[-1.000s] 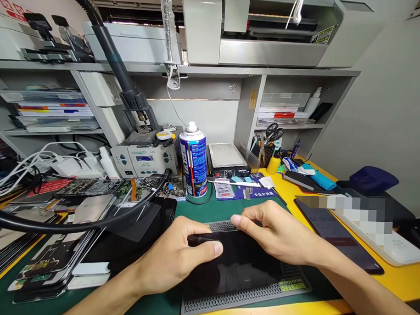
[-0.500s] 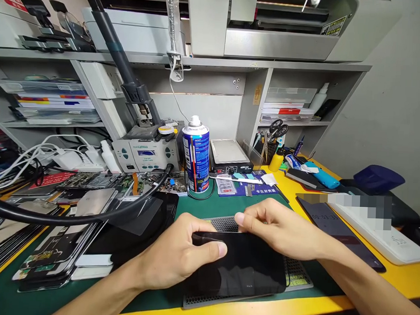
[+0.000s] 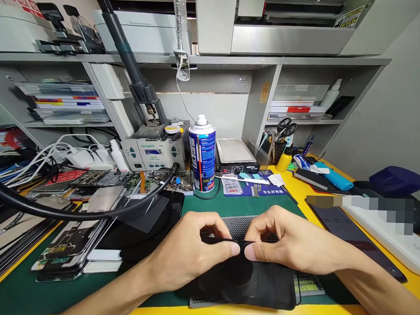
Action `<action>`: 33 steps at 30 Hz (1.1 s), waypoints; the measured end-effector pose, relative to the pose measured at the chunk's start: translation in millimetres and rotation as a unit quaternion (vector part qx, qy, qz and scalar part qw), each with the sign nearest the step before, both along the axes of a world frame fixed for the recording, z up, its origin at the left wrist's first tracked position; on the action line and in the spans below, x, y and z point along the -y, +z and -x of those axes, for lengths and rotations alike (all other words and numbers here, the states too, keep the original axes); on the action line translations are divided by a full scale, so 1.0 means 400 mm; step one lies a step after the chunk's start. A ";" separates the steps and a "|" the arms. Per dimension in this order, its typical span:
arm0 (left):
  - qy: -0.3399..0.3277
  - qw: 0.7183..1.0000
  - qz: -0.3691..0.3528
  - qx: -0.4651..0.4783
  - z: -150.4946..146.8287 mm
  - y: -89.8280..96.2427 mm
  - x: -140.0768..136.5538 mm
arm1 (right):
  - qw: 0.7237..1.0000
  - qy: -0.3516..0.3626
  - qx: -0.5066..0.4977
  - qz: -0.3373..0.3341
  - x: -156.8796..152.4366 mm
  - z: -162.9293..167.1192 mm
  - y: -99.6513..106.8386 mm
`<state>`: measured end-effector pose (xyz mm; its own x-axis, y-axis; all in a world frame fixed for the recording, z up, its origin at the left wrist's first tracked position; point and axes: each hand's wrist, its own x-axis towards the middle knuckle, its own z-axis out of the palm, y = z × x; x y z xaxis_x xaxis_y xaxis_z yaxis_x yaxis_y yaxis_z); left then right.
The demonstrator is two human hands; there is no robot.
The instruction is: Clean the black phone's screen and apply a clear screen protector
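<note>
A black, glossy, flat tablet-like panel (image 3: 250,285) is tilted over a grey perforated mat (image 3: 240,226) near the table's front edge. My left hand (image 3: 201,249) pinches its far edge, thumb on the dark face and fingers curled behind. Close beside it, my right hand (image 3: 279,240) grips the same edge, the two thumbs nearly meeting at the middle. Both hands' fingertips are partly hidden behind the panel. A thin dark strip or cord loops out at its right end.
Stacked phone screens (image 3: 76,244) and two white pieces (image 3: 103,260) lie left. A black hose (image 3: 73,213) arches over them. Behind stand a blue spray can (image 3: 201,157), a rework station (image 3: 155,151) and a small hot plate (image 3: 236,154). A dark device showing a timer (image 3: 352,236) lies right.
My right hand has come down onto the panel's far edge, its thumb now on the face. My left thumb has slid right to meet it. The view has shifted slightly.
</note>
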<state>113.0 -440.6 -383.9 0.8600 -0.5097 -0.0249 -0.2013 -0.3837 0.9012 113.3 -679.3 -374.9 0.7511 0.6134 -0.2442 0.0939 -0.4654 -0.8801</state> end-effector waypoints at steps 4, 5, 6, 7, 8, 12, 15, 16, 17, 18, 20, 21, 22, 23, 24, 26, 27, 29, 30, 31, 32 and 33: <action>0.002 1.000 0.022 -0.017 -0.003 -0.010 0.004 | 1.000 -0.005 0.004 -0.001 -0.008 -0.002 0.001; 0.003 0.999 0.029 -0.023 -0.005 -0.011 0.004 | 1.000 -0.008 0.003 -0.002 -0.008 -0.003 0.001; 0.004 0.999 0.030 -0.029 -0.008 -0.012 0.003 | 1.000 -0.009 0.002 -0.002 -0.008 -0.004 0.002; 0.005 0.999 0.028 -0.039 -0.011 -0.014 0.001 | 1.000 -0.010 0.003 -0.003 -0.007 -0.004 0.002; 0.007 0.998 0.024 -0.051 -0.014 -0.015 -0.001 | 1.000 -0.008 0.003 -0.004 -0.005 -0.005 0.002; 0.019 0.996 0.035 -0.078 -0.023 -0.018 -0.011 | 1.000 -0.013 -0.008 -0.009 0.002 -0.011 0.002; 0.026 0.995 0.054 -0.080 -0.025 -0.015 -0.017 | 1.000 -0.018 -0.013 -0.010 0.005 -0.014 0.002; 0.020 0.995 0.052 -0.084 -0.025 -0.013 -0.018 | 1.000 -0.018 -0.015 -0.012 0.005 -0.015 0.002; 0.013 0.995 0.047 -0.084 -0.024 -0.010 -0.019 | 1.000 -0.018 -0.016 -0.014 0.006 -0.015 0.002; 0.005 0.996 0.042 -0.078 -0.024 -0.007 -0.019 | 1.000 -0.019 -0.018 -0.016 0.006 -0.015 0.001; 0.002 0.998 0.032 -0.057 -0.023 -0.002 -0.017 | 0.999 -0.020 -0.020 -0.019 0.006 -0.015 0.000; 0.009 0.999 0.028 -0.045 -0.022 -0.001 -0.016 | 0.999 -0.023 -0.020 -0.021 0.007 -0.015 0.000; 0.018 0.999 0.025 -0.035 -0.022 -0.001 -0.015 | 0.999 -0.024 -0.019 -0.023 0.007 -0.016 -0.001; 0.027 0.999 0.021 -0.030 -0.022 -0.002 -0.014 | 0.999 -0.026 -0.019 -0.026 0.008 -0.016 -0.001; 0.031 0.999 0.017 -0.027 -0.023 -0.004 -0.013 | 0.999 -0.026 -0.019 -0.030 0.009 -0.017 -0.002; 0.037 0.999 0.007 -0.021 -0.023 -0.006 -0.011 | 0.999 -0.023 -0.019 -0.035 0.013 -0.019 -0.004; 0.039 0.999 0.003 -0.019 -0.022 -0.007 -0.011 | 0.999 -0.021 -0.020 -0.036 0.015 -0.020 -0.005; 0.038 0.999 -0.003 -0.016 -0.021 -0.009 -0.009 | 0.999 -0.020 -0.022 -0.037 0.018 -0.022 -0.007; 0.035 0.999 -0.005 -0.009 -0.020 -0.010 -0.009 | 0.999 -0.021 -0.025 -0.040 0.018 -0.023 -0.008; 0.032 0.999 -0.007 -0.001 -0.019 -0.011 -0.008 | 0.998 -0.022 -0.029 -0.042 0.017 -0.023 -0.008; 0.028 1.000 -0.008 0.007 -0.018 -0.012 -0.008 | 0.998 -0.022 -0.031 -0.044 0.016 -0.022 -0.007; 0.026 1.000 -0.008 0.015 -0.018 -0.014 -0.008 | 0.998 -0.024 -0.033 -0.044 0.014 -0.022 -0.006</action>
<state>120.0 -437.4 -389.4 0.8860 -0.4636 -0.0075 -0.2067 -0.4092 0.8887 122.0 -685.0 -377.5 0.7639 0.5990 -0.2401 0.0148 -0.3883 -0.9214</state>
